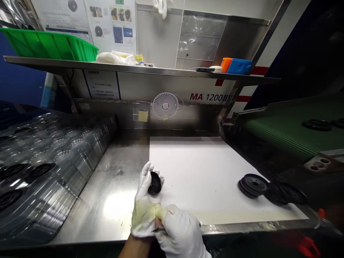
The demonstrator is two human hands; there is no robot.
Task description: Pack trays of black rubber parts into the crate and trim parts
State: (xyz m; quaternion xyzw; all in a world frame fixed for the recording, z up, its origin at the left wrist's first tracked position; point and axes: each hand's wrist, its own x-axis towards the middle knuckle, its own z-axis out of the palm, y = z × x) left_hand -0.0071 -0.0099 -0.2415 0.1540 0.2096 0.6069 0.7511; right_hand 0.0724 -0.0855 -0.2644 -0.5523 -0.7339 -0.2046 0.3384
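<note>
Holding a black disc point(155, 183) over the left edge of the white sheet point(193, 168) with the left hand point(143, 190). Right hand point(182, 229) is bunched at the left cuff point(143, 216); can't tell what it's gripping. Looks mid-handling to me, so a steady left hold is probably what's needed next. Clear trays point(80, 172) left of the sheet have discs point(41, 171) in some pockets; green bin point(53, 44) up behind, contents hidden.

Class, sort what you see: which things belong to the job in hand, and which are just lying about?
Likely in the job:
black disc in the left hand
stacked discs on the white sheet
clear trays with similar discs

Likely just lying about:
fan
green bin
blue block
</note>
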